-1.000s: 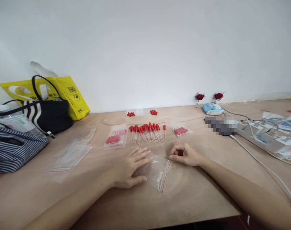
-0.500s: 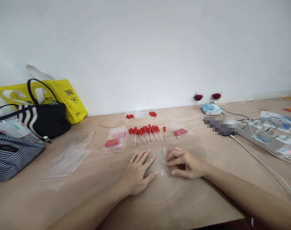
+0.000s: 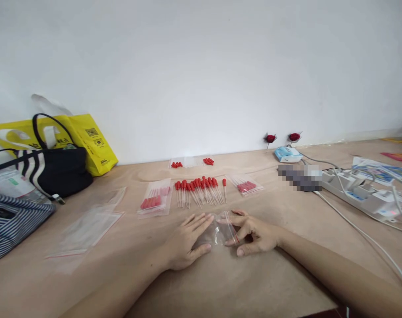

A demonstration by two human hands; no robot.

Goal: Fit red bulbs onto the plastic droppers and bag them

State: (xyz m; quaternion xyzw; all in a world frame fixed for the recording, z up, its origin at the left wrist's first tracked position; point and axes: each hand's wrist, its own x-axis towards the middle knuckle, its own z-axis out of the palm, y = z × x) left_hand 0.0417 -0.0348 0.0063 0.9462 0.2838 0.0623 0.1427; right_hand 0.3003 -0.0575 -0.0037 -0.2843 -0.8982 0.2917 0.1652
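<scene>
A clear zip bag [image 3: 217,233] with a red line along its mouth lies on the table between my hands. My left hand [image 3: 189,240] rests flat on the bag's left end, fingers stretched out. At the bag's mouth, on the right, is my right hand [image 3: 253,234]; its fingers are spread and bent, and some fingertips appear to be inside the opening, with the thumb apart below. Beyond the hands lies a row of droppers [image 3: 201,190] with red bulbs and thin clear stems. Bagged droppers lie on its left [image 3: 151,202] and right [image 3: 246,187].
Flat zip bags [image 3: 84,229] lie at left, near a striped bag [image 3: 18,221], black bag [image 3: 61,172] and yellow bag [image 3: 101,150]. Small red bulbs [image 3: 208,161] lie by the wall. At right are a tissue pack [image 3: 288,154], a power strip [image 3: 362,190] and a white cable [image 3: 359,229].
My right hand's fingers have moved left into the bag's mouth, which now stands raised and parted. My left hand stays flat on the bag. The view has shifted slightly.
</scene>
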